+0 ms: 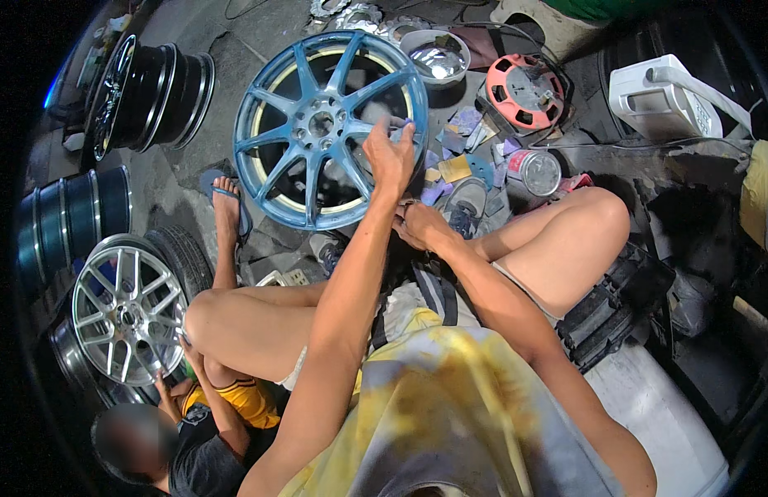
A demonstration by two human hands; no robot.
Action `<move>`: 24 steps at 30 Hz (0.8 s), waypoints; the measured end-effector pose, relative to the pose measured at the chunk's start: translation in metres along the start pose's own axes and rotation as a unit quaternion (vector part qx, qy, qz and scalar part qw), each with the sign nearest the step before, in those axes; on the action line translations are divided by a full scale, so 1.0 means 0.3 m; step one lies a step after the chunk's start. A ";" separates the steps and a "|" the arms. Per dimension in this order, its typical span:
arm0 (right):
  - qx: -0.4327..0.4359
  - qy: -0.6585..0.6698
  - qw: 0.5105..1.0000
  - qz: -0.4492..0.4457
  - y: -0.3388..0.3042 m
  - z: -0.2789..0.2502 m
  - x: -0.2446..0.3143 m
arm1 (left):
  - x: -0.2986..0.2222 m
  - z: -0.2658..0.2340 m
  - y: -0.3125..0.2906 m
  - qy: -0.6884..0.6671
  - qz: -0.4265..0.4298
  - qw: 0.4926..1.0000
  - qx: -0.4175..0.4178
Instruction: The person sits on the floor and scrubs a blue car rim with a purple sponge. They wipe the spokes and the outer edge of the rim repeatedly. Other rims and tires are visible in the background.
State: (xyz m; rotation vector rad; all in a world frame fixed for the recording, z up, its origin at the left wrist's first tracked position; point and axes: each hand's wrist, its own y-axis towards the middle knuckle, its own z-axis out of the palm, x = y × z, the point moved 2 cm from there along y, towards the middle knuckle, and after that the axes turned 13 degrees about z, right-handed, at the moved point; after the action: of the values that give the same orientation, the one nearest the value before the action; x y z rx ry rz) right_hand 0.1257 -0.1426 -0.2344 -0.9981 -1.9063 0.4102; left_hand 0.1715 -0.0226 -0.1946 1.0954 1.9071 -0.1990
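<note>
A blue multi-spoke wheel rim (348,124) stands tilted in front of me, its face toward me and its centre hole and bolt holes showing. Over its right-hand spokes, my left hand (390,161) has its fingers pinched on a small purple-blue piece of sandpaper (409,123), mostly hidden by the fingers. Lower down, my right hand (421,226) is closed at the rim's lower right edge, with its fingertips partly out of sight. Purple and yellow sandpaper scraps (455,170) lie on the floor right of the rim.
A bowl of liquid (434,60), an orange reel (524,91) with a cable, a tin can (534,171) and a white appliance (664,98) stand right. Other rims (156,95) stand left. A co-worker (197,439) holds a silver rim (127,315) at lower left.
</note>
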 end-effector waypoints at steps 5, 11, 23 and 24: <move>0.011 0.005 1.000 0.003 -0.007 -0.018 -0.010 | 0.025 -0.024 -0.006 -0.008 -0.034 0.999 0.000; 0.027 -0.031 0.999 0.011 -0.017 -0.022 0.023 | 0.001 -0.022 -0.009 -0.035 -0.017 0.999 -0.009; -0.002 -0.008 1.000 -0.015 0.002 -0.012 -0.027 | -0.020 -0.028 -0.023 -0.026 0.001 0.999 0.023; 0.003 -0.006 1.000 -0.008 0.002 -0.014 -0.031 | -0.037 -0.027 -0.010 -0.017 -0.010 0.999 0.037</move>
State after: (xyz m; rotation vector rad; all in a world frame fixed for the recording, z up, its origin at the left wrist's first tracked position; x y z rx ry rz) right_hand 0.1317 -0.1498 -0.2380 -0.9772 -1.9222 0.4139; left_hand 0.1666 -0.0270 -0.1822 1.1161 1.8950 -0.3003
